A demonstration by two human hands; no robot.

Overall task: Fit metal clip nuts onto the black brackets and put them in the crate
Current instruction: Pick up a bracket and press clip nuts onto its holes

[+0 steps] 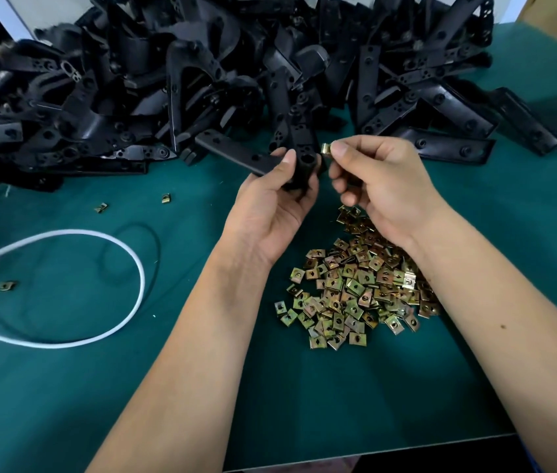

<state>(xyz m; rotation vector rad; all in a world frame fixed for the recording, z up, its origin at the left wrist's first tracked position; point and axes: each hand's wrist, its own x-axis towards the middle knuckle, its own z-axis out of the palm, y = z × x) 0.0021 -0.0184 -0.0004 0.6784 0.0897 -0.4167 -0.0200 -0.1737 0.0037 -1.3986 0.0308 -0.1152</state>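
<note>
My left hand grips an angled black plastic bracket; my right hand pinches a brass-coloured metal clip nut just beside it, above the loose clip-nut heap.

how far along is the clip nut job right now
Done: no finished pieces or crate in view. In hand: left hand grips a bracket; right hand pinches a clip nut beside it, not yet fitted. Left: big bracket pile, many loose nuts.
</note>
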